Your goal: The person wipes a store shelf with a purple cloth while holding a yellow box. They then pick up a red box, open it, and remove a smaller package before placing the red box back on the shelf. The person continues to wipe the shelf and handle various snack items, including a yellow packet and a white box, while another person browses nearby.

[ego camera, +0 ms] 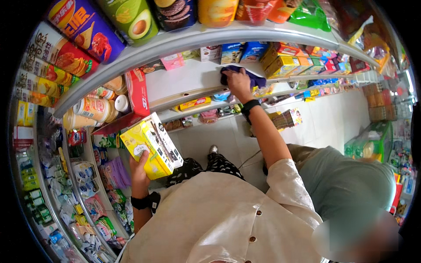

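My left hand point(140, 167) grips a few snack boxes together, a yellow box point(146, 149) in front and a white one point(166, 141) with dark stick biscuits pictured behind it. My right hand point(239, 82) presses on a bunched dark purple cloth point(256, 80) lying on the white shelf point(184, 79). The cloth touches the shelf near its front edge, just left of yellow boxes point(279, 66). Two blue boxes point(231, 53) stand behind it.
Crisp packets point(138, 21) line the shelf above. A red carton point(137, 92) and plastic jars point(95, 108) stand at the left. Another person point(345, 180) is close on my right. A box point(286, 119) with colourful packs is near the floor beyond my right arm.
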The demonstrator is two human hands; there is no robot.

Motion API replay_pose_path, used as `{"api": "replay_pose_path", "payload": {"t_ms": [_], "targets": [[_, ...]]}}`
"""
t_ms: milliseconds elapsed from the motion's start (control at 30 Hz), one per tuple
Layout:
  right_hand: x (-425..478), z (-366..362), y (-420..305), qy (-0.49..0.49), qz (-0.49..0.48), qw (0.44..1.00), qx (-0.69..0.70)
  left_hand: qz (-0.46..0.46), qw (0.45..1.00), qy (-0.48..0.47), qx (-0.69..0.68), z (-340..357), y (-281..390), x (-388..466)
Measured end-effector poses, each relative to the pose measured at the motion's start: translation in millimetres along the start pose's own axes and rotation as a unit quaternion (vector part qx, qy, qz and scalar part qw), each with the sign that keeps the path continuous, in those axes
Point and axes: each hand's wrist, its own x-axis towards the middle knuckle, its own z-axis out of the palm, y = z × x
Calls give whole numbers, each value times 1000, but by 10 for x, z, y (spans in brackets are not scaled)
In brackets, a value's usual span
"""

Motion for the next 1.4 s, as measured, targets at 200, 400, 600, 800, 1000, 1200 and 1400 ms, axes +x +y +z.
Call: {"api": "replay_pose_path", "payload": {"t_ms": [200, 400, 600, 800, 1000, 1200, 1400], "targets": [[185, 336, -673, -1, -33, 999, 3, 31, 993, 114, 18, -208, -64, -469], [279, 689, -1941, -49, -163, 984, 56, 49, 994, 96, 12, -13, -18, -449], [365, 672, -1070, -50, -145, 985, 80, 21, 999, 22, 22, 188, 129, -176], [123, 179, -338, -9, -13, 999, 29, 7, 997, 32, 74, -55, 139, -40], [351, 398, -1037, -15, 15, 1000, 9, 31, 989, 15, 144, -472, 208, -19], [353, 764, -2234, 4, -71, 993, 97, 13, 991, -29, 128, -714, 399, 215], [432, 659, -2057, -66, -61, 991, 99, -12, 981, -134, 141, -522, 705, 445]]}}
